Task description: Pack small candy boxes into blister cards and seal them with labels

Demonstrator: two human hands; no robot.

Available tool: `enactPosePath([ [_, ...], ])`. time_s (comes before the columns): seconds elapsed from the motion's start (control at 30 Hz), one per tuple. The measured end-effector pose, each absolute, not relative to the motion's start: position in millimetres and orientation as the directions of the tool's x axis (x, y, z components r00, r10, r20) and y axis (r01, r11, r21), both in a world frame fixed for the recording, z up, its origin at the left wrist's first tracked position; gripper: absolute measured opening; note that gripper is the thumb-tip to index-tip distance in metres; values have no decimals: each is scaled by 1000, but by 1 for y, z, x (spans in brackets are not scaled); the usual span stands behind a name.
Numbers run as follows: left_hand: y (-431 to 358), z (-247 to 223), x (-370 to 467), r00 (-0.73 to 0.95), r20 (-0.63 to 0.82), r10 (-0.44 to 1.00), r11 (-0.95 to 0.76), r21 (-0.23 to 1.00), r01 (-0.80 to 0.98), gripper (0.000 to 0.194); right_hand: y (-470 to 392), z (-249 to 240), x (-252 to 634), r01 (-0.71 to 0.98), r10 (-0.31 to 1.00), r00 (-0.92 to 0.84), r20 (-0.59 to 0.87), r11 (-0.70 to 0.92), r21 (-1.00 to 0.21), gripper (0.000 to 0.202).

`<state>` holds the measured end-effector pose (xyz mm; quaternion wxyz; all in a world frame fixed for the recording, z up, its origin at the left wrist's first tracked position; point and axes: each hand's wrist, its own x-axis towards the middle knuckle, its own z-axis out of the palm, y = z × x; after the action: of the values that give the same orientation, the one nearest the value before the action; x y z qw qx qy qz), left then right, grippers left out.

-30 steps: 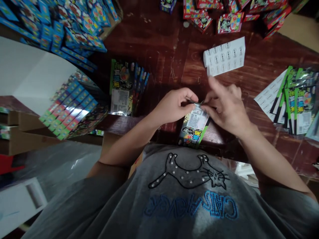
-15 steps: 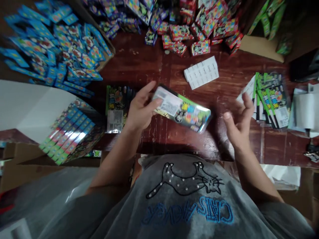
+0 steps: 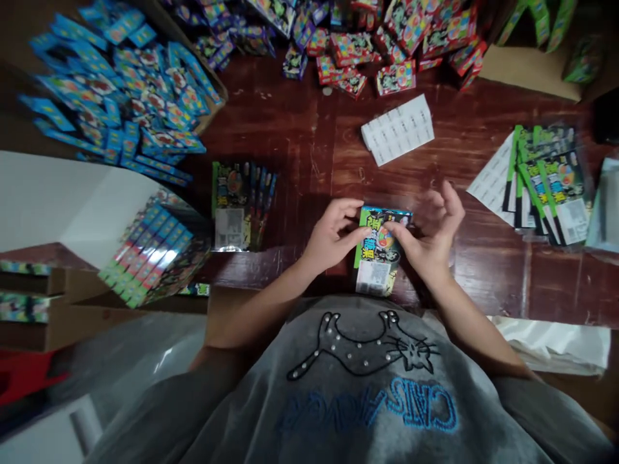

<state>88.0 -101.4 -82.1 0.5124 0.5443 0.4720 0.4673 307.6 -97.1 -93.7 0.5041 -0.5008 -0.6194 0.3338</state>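
A flat candy packet (image 3: 376, 261), black with a green left edge, colourful print and a whitish label, is held upright to my view near the table's front edge. My left hand (image 3: 333, 238) is closed on its left side, with the thumb over the front and the fingers at the upper left edge. The thumb of my right hand (image 3: 431, 235) presses on the packet's front, while its other fingers are spread, lifted off and slightly blurred. Left of the hands, several similar packets (image 3: 229, 206) lie overlapped in a row.
A folded white sticker sheet (image 3: 399, 130) lies beyond the hands. More flat packets (image 3: 563, 190) rest at the right on another sheet. Blue small boxes (image 3: 130, 96) fill a carton at the left; red ones (image 3: 396, 77) and purple ones (image 3: 294, 62) are heaped at the back. A stacked block of boxes (image 3: 152, 251) stands left.
My left hand has brought the packet right and turned it from slanting to nearly straight. My right hand has come in from the right, and its thumb now touches the packet.
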Motion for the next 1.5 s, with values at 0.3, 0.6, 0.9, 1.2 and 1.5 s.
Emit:
enactPosePath([
  [0.3, -108, -87, 82, 203, -23, 979, 4, 995, 95, 16, -121, -101, 308, 231, 988, -64, 141, 152, -961, 79],
  [0.6, -99, -72, 88, 214, -54, 975, 36, 996, 85, 23, -115, -85, 328, 173, 982, -152, 111, 137, -975, 90],
  [0.9, -91, -41, 95, 215, -193, 957, 140, 960, 241, 17, -106, -70, 329, 46, 994, -106, -2, 3, -999, 86],
  [1.2, -80, -39, 92, 284, -204, 937, 148, 967, 205, 23, -99, -66, 338, 116, 991, -118, -57, -44, -992, 93],
  [1.5, -90, -56, 86, 373, -70, 925, 48, 997, 66, 22, -106, -46, 353, 218, 965, -262, 13, 72, -973, 81],
])
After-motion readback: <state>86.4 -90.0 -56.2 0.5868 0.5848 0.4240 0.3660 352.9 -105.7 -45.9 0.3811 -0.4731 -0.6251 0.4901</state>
